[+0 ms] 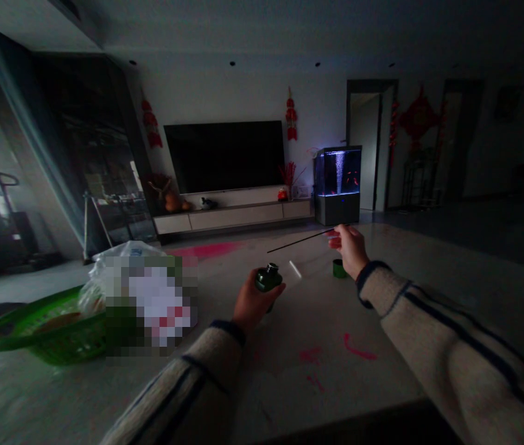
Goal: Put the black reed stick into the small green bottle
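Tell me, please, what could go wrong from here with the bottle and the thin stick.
The green bottle could slip, since only the left hand grips it. The thin dark stick might wobble or miss a target, as the right hand holds it near one end. The loose white stick on the table could get knocked aside.

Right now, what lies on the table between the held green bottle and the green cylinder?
In the head view, a short white stick lies between the green bottle and the green cylinder.
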A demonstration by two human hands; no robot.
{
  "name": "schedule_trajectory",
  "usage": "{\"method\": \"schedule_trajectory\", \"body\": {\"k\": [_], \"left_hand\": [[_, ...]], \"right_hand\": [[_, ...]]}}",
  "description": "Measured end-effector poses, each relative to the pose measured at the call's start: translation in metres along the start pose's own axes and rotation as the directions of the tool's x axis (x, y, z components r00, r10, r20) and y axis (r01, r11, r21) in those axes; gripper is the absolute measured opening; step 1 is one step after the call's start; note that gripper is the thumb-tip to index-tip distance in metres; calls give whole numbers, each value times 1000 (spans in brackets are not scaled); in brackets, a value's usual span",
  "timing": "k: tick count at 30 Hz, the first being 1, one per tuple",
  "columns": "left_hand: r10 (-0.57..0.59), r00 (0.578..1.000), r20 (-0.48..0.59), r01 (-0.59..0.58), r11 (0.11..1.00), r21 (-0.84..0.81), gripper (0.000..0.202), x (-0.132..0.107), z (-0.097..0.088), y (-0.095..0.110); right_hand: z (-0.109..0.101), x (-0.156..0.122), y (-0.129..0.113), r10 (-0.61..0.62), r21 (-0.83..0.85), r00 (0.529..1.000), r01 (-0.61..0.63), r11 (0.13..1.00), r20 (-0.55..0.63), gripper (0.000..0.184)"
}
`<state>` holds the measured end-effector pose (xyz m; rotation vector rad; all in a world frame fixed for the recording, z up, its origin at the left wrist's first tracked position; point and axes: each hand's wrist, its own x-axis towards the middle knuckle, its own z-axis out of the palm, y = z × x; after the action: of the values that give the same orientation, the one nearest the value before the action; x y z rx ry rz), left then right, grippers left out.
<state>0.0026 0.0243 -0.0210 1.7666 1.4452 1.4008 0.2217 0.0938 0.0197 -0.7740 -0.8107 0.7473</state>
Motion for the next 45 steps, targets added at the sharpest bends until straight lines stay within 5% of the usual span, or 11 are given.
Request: {"method": "schedule_trajectory", "body": {"k": [9,26,45], "left_hand": [[17,1000,-7,-17,1000,-4,53,1,0,-1],[-4,1000,0,4,999,37,55,1,0,-1],[6,1000,0,-6,999,33,54,0,0,2]], "right_hand": [[-2,1,-5,51,100,997,-57,993,56,4],[-2,3,-6,-22,4,990,22,1000,142,11],[22,-47,-4,26,-108,870,32,994,492,21]]}}
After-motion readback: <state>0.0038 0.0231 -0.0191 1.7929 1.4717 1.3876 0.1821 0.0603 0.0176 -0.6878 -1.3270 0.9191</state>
